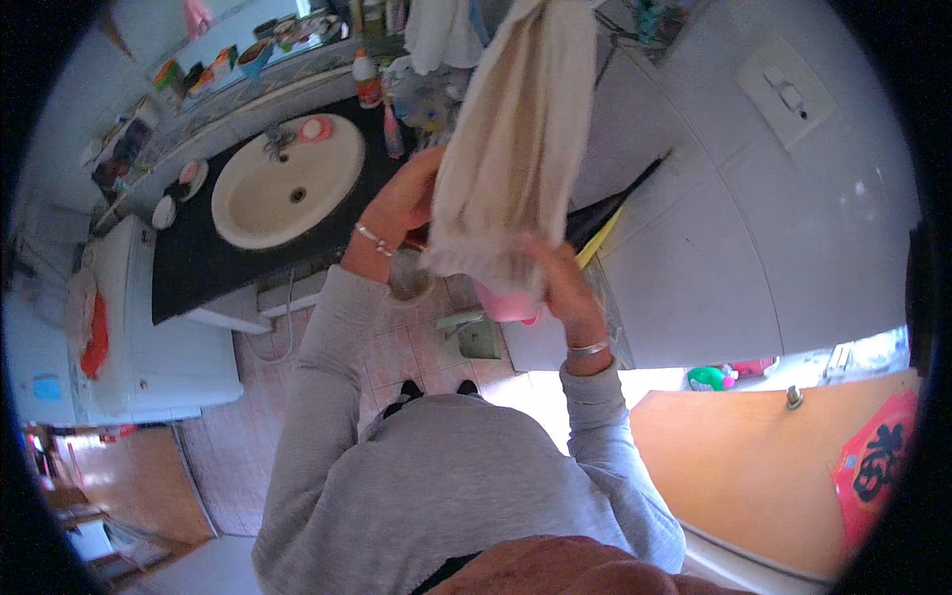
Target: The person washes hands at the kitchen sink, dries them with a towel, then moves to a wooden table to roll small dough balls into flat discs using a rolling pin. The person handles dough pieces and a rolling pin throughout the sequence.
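Note:
A long cream towel (513, 141) hangs down before me from the top of the view, its lower end blurred. My left hand (413, 190) is at the towel's left edge, its fingers hidden behind the cloth. Lower down, my right hand (559, 271) grips the towel's bottom right corner, thumb side over the fabric. Both wrists wear silver-coloured bracelets. Below the towel's hem part of a pink plastic container (506, 303) shows.
To the left, an oval washbasin (256, 197) is set in a black countertop (201, 260). A white washing machine (178, 335) stands beyond it. A green dustpan (476, 338) is on the tiled floor. A folded black-and-yellow umbrella-like item (606, 216) leans by the tiled wall. A wooden door (714, 446) stands right.

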`<action>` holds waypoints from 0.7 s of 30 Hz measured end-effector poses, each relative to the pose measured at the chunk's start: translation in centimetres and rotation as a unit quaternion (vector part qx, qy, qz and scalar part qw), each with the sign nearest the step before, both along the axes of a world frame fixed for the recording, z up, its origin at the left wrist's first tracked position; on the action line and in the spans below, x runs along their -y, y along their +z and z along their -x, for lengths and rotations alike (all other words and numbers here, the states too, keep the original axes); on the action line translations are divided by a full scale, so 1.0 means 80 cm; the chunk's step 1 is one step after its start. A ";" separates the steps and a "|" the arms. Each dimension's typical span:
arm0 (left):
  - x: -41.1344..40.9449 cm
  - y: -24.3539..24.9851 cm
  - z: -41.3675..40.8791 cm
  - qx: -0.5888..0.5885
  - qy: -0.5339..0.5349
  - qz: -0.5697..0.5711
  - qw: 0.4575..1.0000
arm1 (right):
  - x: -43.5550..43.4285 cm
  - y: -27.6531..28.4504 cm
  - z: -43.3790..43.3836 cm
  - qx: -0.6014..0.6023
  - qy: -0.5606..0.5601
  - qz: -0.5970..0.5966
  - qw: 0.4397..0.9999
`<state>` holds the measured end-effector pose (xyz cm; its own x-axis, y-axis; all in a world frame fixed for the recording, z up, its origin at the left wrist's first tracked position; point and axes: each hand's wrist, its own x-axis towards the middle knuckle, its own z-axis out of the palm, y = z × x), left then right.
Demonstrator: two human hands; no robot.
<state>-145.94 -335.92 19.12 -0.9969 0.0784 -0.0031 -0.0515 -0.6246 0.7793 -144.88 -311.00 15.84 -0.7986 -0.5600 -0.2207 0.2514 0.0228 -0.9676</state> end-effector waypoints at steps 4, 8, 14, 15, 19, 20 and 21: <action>0.100 -0.053 0.005 -0.037 0.132 0.065 0.988 | 0.030 0.040 -0.002 -0.456 0.058 -0.041 0.887; 0.137 -0.058 -0.001 0.064 0.526 0.123 0.839 | 0.016 0.031 0.083 -0.292 -0.186 0.011 0.938; -0.003 -0.012 -0.048 -0.206 0.306 0.344 0.863 | 0.074 0.054 0.156 -0.463 -0.300 -0.005 0.834; -0.023 -0.005 -0.055 -0.250 0.232 0.447 0.827 | 0.076 0.049 0.175 -0.480 -0.299 -0.013 0.825; -0.061 0.003 -0.043 -0.410 0.145 0.529 0.729 | 0.075 0.053 0.158 -0.447 -0.236 -0.068 0.861; -0.066 0.003 -0.038 -0.412 0.126 0.513 0.743 | 0.073 0.048 0.150 -0.447 -0.229 -0.098 0.859; -0.071 0.003 -0.029 -0.401 0.126 0.522 0.743 | 0.066 0.040 0.143 -0.449 -0.227 -0.133 0.854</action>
<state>-143.61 -330.27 19.37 -0.6938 0.2604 0.6714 0.7061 0.4293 0.5631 -156.35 -316.25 19.06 -0.8344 -0.1735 0.5232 -0.5476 0.3691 -0.7509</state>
